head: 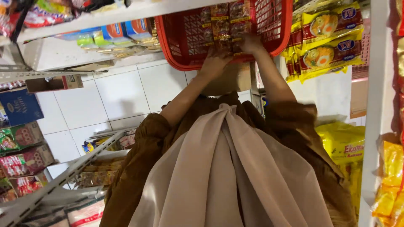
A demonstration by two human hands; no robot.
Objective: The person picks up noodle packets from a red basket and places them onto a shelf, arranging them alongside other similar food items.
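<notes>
A red plastic basket (179, 40) is in front of me at the top of the view, over the white tiled floor. Strips of small brown snack packets (221, 21) stand inside it. My left hand (215, 62) grips the lower end of the strips at the basket's near rim. My right hand (251, 42) is closed on the packets just to the right, a little deeper in the basket. Both forearms are bare below brown sleeves, and a beige scarf hangs down my front.
White shelving (381, 105) on the right carries yellow noodle packs (330, 42) and yellow bags (343, 141). A shelf (84, 19) at upper left holds blue and green packets. Lower left racks (54, 180) carry red and green snack packs. A cardboard box (54, 83) lies on the floor.
</notes>
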